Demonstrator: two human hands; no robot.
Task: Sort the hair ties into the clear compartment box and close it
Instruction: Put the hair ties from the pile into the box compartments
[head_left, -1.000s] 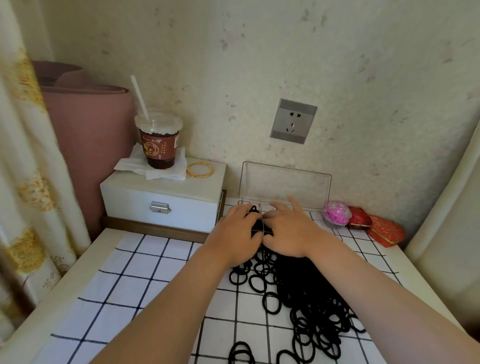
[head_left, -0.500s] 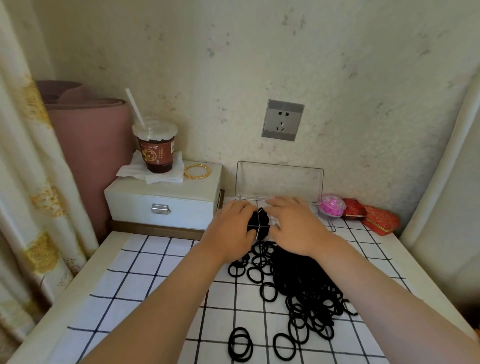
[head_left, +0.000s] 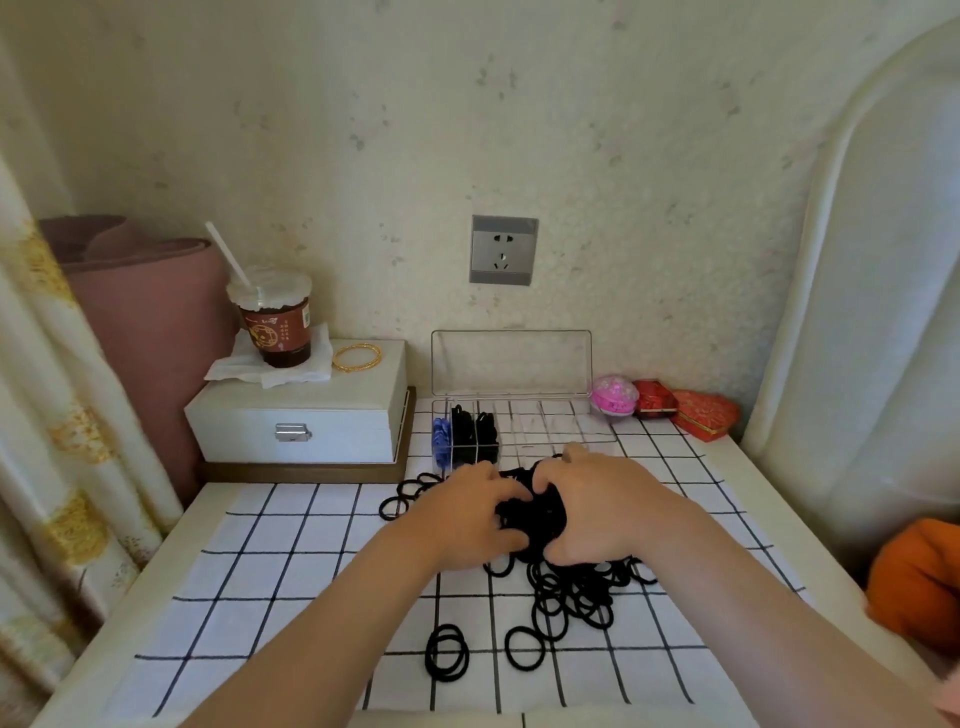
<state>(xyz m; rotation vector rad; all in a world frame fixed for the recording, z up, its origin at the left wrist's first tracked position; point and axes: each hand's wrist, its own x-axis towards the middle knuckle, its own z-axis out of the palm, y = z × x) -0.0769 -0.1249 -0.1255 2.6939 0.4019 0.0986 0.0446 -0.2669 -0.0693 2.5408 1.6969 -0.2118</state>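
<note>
A clear compartment box (head_left: 550, 428) stands at the back of the table with its lid (head_left: 511, 364) upright against the wall. Its left compartments hold blue ties (head_left: 441, 439) and black ties (head_left: 474, 434); the right ones look bare. A pile of black hair ties (head_left: 571, 592) lies on the checked cloth in front of it. My left hand (head_left: 467, 519) and my right hand (head_left: 597, 512) meet over the pile, fingers curled round a bunch of black ties (head_left: 535, 514) between them. Loose ties (head_left: 447, 652) lie nearer me.
A white jewellery box (head_left: 296, 421) at the back left carries a drink cup with a straw (head_left: 275, 322) and gold bangles (head_left: 357, 357). A pink egg-shaped case (head_left: 614, 395) and red boxes (head_left: 685, 410) sit right of the clear box. An orange cushion (head_left: 919, 582) lies off the table's right edge.
Both hands have drawn back from the box's left compartments to the pile and gathered a bunch of black ties. The box's filled compartments have come into view.
</note>
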